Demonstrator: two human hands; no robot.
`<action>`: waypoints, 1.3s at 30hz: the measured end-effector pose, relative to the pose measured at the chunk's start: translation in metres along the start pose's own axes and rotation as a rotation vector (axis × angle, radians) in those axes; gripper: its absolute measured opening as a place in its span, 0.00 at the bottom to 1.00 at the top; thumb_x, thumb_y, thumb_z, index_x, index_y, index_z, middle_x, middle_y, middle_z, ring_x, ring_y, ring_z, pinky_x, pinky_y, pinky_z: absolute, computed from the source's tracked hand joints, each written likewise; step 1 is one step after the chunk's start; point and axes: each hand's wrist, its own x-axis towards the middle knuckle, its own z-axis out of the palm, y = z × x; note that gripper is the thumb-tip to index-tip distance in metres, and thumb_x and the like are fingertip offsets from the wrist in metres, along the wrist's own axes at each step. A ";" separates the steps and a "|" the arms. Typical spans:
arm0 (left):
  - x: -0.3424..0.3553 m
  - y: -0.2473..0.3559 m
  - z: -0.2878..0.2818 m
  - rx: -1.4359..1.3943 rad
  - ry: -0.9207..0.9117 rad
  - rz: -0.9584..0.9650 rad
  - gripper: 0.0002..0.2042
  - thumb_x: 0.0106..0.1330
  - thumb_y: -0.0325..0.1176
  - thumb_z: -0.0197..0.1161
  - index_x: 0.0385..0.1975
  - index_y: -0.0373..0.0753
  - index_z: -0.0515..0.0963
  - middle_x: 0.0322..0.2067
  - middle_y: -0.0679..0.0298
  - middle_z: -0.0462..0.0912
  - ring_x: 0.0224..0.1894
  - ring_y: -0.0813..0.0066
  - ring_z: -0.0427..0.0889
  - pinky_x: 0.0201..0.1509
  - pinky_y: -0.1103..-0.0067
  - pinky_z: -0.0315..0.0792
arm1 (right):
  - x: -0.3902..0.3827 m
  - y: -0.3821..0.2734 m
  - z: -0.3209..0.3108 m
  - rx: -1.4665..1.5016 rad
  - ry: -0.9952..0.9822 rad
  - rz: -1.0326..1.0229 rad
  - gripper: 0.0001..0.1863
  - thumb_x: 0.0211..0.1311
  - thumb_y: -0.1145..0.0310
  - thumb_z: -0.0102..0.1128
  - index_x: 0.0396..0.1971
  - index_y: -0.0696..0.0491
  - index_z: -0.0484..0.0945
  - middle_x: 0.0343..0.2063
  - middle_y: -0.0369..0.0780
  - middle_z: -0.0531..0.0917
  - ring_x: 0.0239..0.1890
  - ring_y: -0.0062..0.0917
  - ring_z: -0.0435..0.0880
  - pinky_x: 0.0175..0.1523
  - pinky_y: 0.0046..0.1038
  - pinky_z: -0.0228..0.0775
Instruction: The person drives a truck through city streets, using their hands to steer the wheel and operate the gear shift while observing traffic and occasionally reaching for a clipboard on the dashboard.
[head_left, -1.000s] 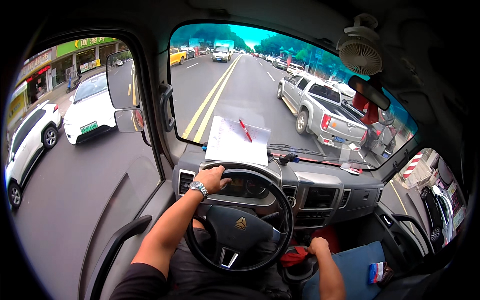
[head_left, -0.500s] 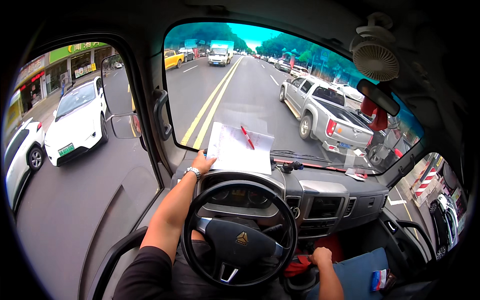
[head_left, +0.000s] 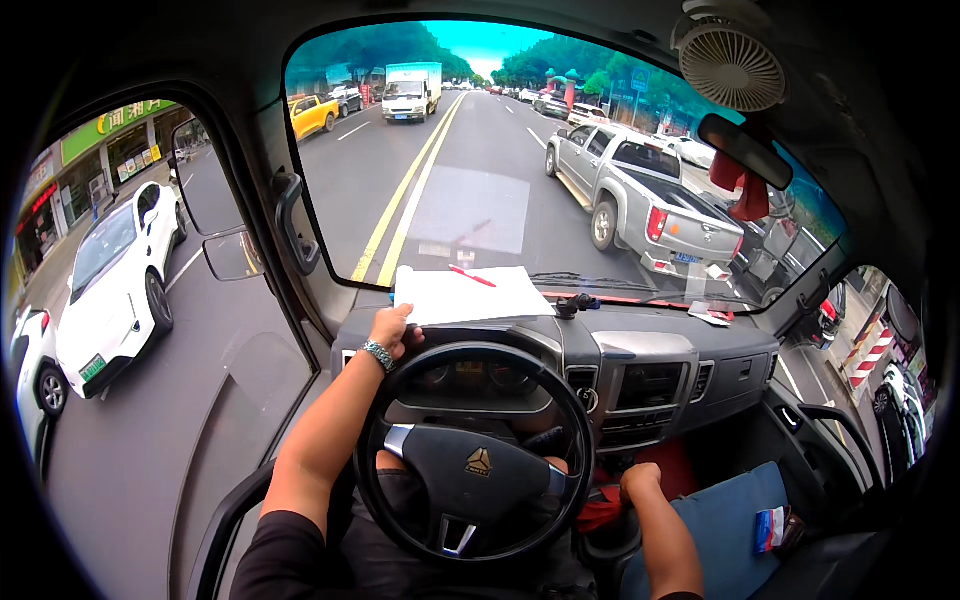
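Note:
My left hand point(head_left: 398, 330) grips the lower left corner of a white paper pad point(head_left: 480, 305) on the dashboard, just above the steering wheel point(head_left: 581, 435). A red pen point(head_left: 472, 275) lies on the pad. A silver watch is on my left wrist. My right hand point(head_left: 641, 482) is closed on what appears to be the gear lever, beside the wheel; its knob is hidden under the fingers and a red cloth point(head_left: 600, 512) is just below.
A silver pickup point(head_left: 645, 205) drives ahead to the right. A white box truck point(head_left: 405, 95) is in the oncoming lanes beyond double yellow lines. A white car point(head_left: 105, 300) is outside the left window. A blue seat cushion point(head_left: 725, 510) and small fan point(head_left: 730, 65) are inside the cab.
My left hand left the wheel's top for the pad's left corner, which has shifted down and left. The white truck has come nearer and the cars at left have slid back. My right hand stays put.

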 end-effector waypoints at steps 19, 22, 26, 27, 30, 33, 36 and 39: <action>-0.152 0.004 0.005 1.593 0.002 0.450 0.38 0.74 0.71 0.50 0.47 0.33 0.81 0.40 0.40 0.89 0.45 0.40 0.89 0.50 0.56 0.81 | -0.057 -0.022 0.044 0.134 0.291 -0.057 0.14 0.64 0.62 0.64 0.43 0.48 0.93 0.48 0.44 0.92 0.51 0.36 0.93 0.53 0.39 0.85; -0.146 0.012 0.019 1.661 -0.022 0.544 0.39 0.74 0.72 0.50 0.48 0.33 0.81 0.40 0.41 0.89 0.45 0.41 0.89 0.50 0.55 0.81 | -0.095 -0.019 0.068 0.144 0.342 -0.053 0.14 0.65 0.63 0.61 0.42 0.47 0.93 0.44 0.44 0.93 0.49 0.36 0.93 0.51 0.38 0.85; -0.145 0.010 0.028 1.716 -0.071 0.568 0.40 0.73 0.74 0.48 0.46 0.34 0.83 0.39 0.43 0.90 0.44 0.43 0.90 0.49 0.54 0.82 | -0.107 -0.022 0.078 0.190 0.316 -0.012 0.15 0.66 0.62 0.61 0.45 0.48 0.93 0.46 0.44 0.93 0.51 0.37 0.92 0.54 0.38 0.84; -0.149 0.014 0.034 1.691 -0.082 0.520 0.38 0.74 0.71 0.51 0.47 0.33 0.82 0.40 0.40 0.89 0.47 0.40 0.88 0.51 0.54 0.81 | -0.109 -0.024 0.094 0.203 0.313 0.010 0.15 0.66 0.63 0.61 0.44 0.48 0.93 0.46 0.44 0.93 0.51 0.37 0.92 0.54 0.38 0.84; -0.146 0.014 0.024 1.709 -0.059 0.561 0.38 0.74 0.71 0.52 0.47 0.34 0.82 0.40 0.40 0.89 0.47 0.40 0.88 0.52 0.54 0.81 | -0.124 -0.025 0.101 0.223 0.332 0.006 0.14 0.65 0.62 0.62 0.42 0.49 0.93 0.44 0.45 0.93 0.49 0.37 0.93 0.52 0.38 0.84; -0.142 0.017 0.033 1.722 -0.075 0.587 0.37 0.75 0.70 0.51 0.48 0.33 0.82 0.39 0.41 0.89 0.47 0.41 0.88 0.51 0.54 0.81 | -0.099 -0.024 0.104 0.225 0.373 0.006 0.16 0.68 0.55 0.61 0.38 0.49 0.93 0.41 0.45 0.93 0.47 0.38 0.93 0.52 0.39 0.84; -0.141 0.016 0.029 1.729 -0.089 0.581 0.38 0.75 0.70 0.50 0.48 0.33 0.82 0.40 0.41 0.89 0.47 0.42 0.88 0.52 0.54 0.80 | -0.103 -0.028 0.090 0.225 0.328 0.015 0.15 0.65 0.58 0.63 0.42 0.49 0.93 0.44 0.45 0.93 0.49 0.37 0.93 0.51 0.37 0.84; -0.133 0.011 0.024 1.704 -0.109 0.616 0.39 0.75 0.71 0.49 0.48 0.33 0.82 0.41 0.42 0.89 0.47 0.42 0.88 0.53 0.55 0.80 | -0.105 -0.034 0.084 0.310 0.384 0.141 0.18 0.68 0.51 0.64 0.41 0.49 0.93 0.43 0.44 0.93 0.48 0.39 0.93 0.51 0.38 0.84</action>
